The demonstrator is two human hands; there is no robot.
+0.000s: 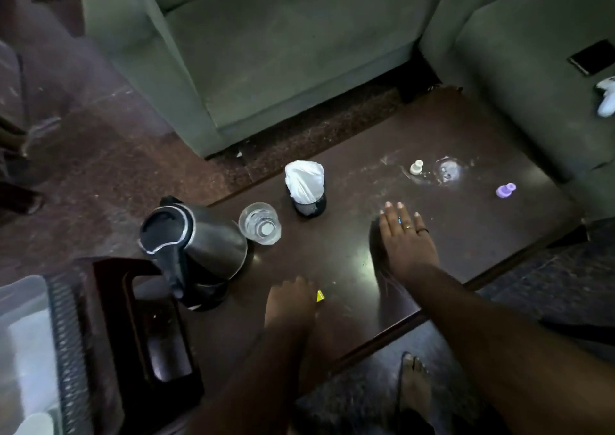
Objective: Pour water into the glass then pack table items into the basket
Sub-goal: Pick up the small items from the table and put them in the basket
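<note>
A steel electric kettle with a black handle stands on its base at the table's left end. Just right of it is a clear glass that looks to hold water. Behind the glass, a black holder with white napkins. A small white piece and a purple piece lie at the far right. My left hand rests knuckles-up on the table, fingers curled over a small yellow item. My right hand lies flat, fingers spread, on the dark wooden table. A basket sits at lower left.
A grey-green sofa runs behind the table and an armchair at the right holds a black phone and a white object. A bright reflection shows on the tabletop. My bare foot is on the floor below the table's near edge.
</note>
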